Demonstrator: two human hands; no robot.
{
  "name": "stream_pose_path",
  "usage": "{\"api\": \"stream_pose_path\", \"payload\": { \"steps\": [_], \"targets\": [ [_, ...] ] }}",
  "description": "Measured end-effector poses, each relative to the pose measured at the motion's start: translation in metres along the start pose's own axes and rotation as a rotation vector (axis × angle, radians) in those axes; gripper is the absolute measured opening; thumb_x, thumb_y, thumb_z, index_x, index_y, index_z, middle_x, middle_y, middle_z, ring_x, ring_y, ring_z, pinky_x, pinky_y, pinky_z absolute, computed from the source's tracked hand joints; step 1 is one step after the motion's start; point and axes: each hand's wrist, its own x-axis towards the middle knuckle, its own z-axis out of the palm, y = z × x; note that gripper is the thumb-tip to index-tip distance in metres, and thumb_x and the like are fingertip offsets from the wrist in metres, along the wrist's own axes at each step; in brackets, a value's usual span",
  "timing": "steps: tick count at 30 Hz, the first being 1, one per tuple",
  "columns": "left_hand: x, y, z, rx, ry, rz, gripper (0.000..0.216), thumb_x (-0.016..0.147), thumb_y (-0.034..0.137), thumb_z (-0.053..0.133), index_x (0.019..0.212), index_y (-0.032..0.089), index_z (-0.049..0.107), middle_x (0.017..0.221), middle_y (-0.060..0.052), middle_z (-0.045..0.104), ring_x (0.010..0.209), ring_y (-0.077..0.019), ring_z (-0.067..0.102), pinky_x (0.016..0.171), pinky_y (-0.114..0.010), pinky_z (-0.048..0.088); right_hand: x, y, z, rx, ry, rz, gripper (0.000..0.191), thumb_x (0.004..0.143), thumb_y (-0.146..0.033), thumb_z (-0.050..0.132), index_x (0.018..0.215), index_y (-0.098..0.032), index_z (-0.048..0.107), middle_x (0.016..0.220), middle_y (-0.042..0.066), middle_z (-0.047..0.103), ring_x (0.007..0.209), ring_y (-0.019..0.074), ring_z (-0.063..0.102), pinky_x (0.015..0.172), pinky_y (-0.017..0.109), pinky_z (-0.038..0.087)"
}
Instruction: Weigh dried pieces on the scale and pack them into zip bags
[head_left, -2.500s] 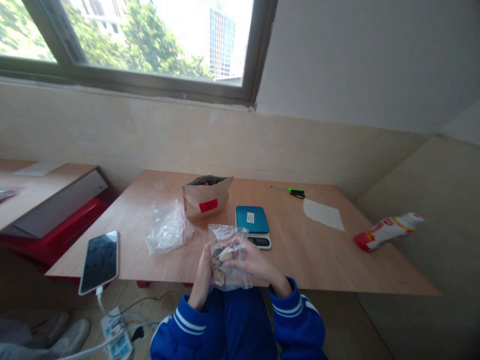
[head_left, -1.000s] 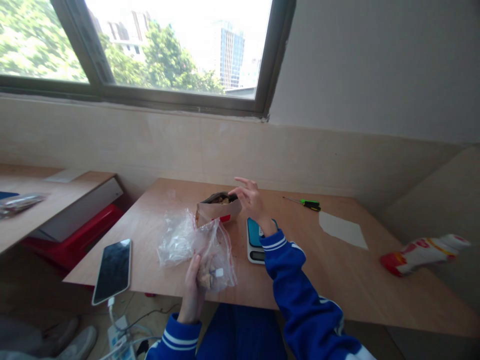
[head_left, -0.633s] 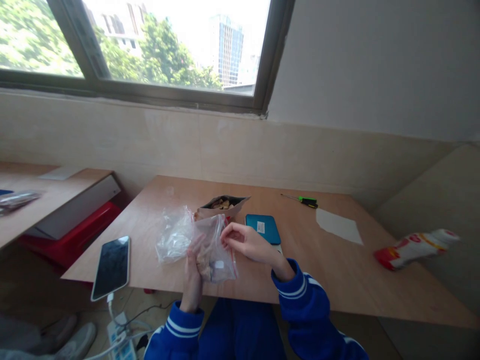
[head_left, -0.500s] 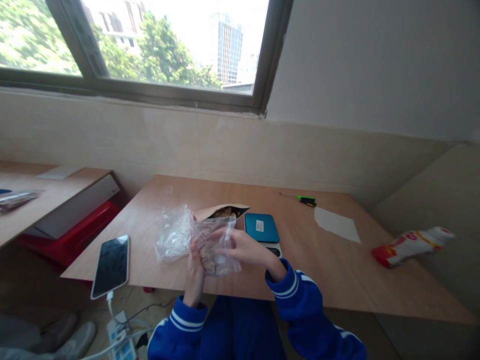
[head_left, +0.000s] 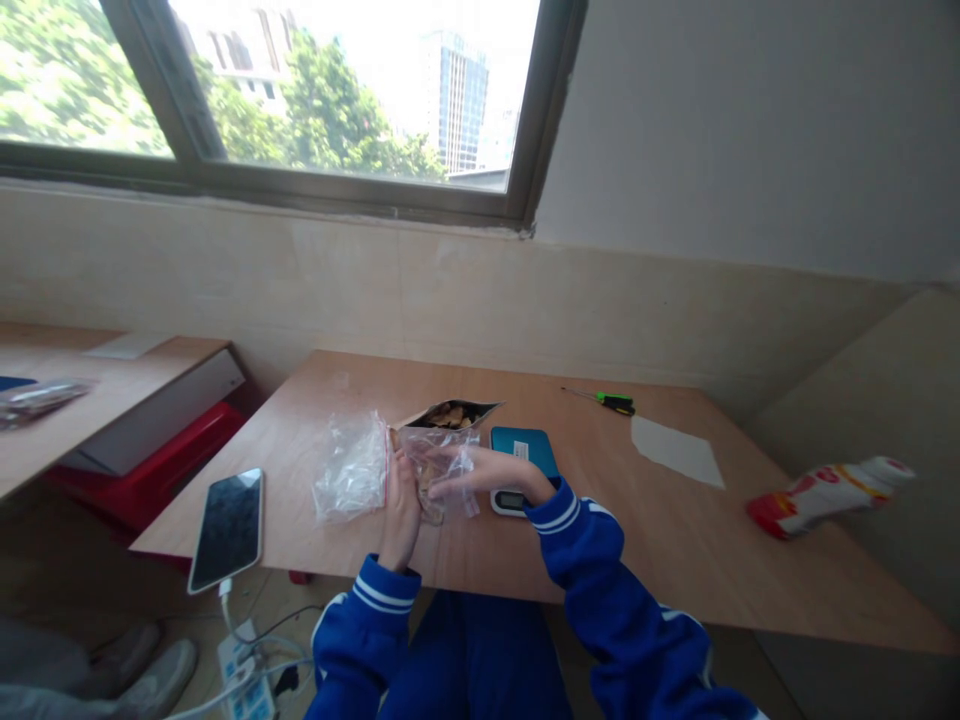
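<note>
A small clear plastic bag (head_left: 431, 485) with brown, dried-looking pieces in it is between my two hands, low over the front of the table. My left hand (head_left: 401, 510) holds the bag's left side, fingers extended along it. From the right, my right hand (head_left: 487, 472) grips the bag between thumb and fingers; some fingertips are blurred behind the film. Just beyond lies an opened brown pouch (head_left: 454, 414) filled with similar pieces. A small scale (head_left: 523, 447) with a blue-green top sits partly under my right wrist. Left of my hands rests a bundle of clear plastic bags (head_left: 349, 475).
A phone (head_left: 227, 520) with a white cable lies at the table's left edge, above a power strip (head_left: 246, 670). Toward the right are a screwdriver (head_left: 615, 402), a white paper sheet (head_left: 676, 452) and a red-and-white bottle (head_left: 829, 495). Another table (head_left: 90, 370) stands at left.
Both hands and the bag have come lower, the bag now more crumpled between them. More of the pouch's mouth and the scale's display shows. The view has shifted slightly.
</note>
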Motion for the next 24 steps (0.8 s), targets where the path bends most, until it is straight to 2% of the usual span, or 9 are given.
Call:
{"api": "stream_pose_path", "payload": {
  "steps": [6,12,16,19,22,24],
  "targets": [
    [0.019,0.008,0.008,0.004,-0.042,0.018,0.027,0.081,0.046,0.057,0.092,0.022,0.056,0.085,0.000,0.060,0.084,-0.0163,0.058,0.081,-0.027,0.044,0.005,0.008,-0.006,0.089,0.086,-0.011,0.040,0.068,-0.036,0.076,0.101,-0.019,0.063,0.096,0.002,0.065,0.089,0.0166,0.061,0.082,0.030,0.051],
    [0.037,-0.001,0.011,-0.074,0.063,-0.069,0.029,0.083,0.050,0.051,0.093,0.023,0.045,0.083,0.003,0.056,0.075,-0.0121,0.055,0.068,-0.022,0.044,0.000,0.008,-0.020,0.368,0.220,0.004,0.049,0.064,-0.034,0.079,0.104,-0.018,0.056,0.095,0.002,0.064,0.089,0.0153,0.063,0.083,0.031,0.052],
    [0.042,-0.004,0.013,-0.161,0.078,-0.142,0.035,0.082,0.056,0.049,0.094,0.023,0.041,0.087,0.001,0.056,0.074,-0.0131,0.056,0.063,-0.024,0.046,-0.006,0.006,-0.035,0.359,0.429,-0.045,0.042,0.066,-0.034,0.078,0.100,-0.019,0.058,0.102,0.004,0.064,0.093,0.0153,0.063,0.087,0.031,0.050],
    [0.044,-0.007,0.014,-0.183,0.104,-0.179,0.039,0.079,0.059,0.052,0.093,0.024,0.041,0.089,0.000,0.055,0.077,-0.0139,0.056,0.063,-0.024,0.047,-0.005,0.003,-0.047,0.336,0.640,-0.113,0.039,0.068,-0.036,0.076,0.099,-0.019,0.059,0.102,0.005,0.065,0.094,0.0162,0.062,0.087,0.032,0.050],
    [0.048,-0.011,0.011,-0.157,0.120,-0.179,0.040,0.077,0.061,0.053,0.092,0.025,0.042,0.088,0.001,0.052,0.078,-0.0133,0.055,0.064,-0.023,0.046,0.006,-0.004,-0.058,0.286,0.843,-0.200,0.040,0.070,-0.040,0.074,0.100,-0.021,0.056,0.102,0.005,0.065,0.095,0.0170,0.062,0.088,0.033,0.049],
    [0.052,-0.014,0.009,-0.135,0.116,-0.175,0.041,0.078,0.062,0.052,0.092,0.025,0.043,0.086,0.001,0.051,0.075,-0.0126,0.054,0.063,-0.022,0.046,0.018,-0.007,-0.062,0.218,0.918,-0.274,0.040,0.070,-0.041,0.073,0.101,-0.022,0.055,0.105,0.005,0.063,0.098,0.0171,0.060,0.091,0.033,0.048]
  ]
}}
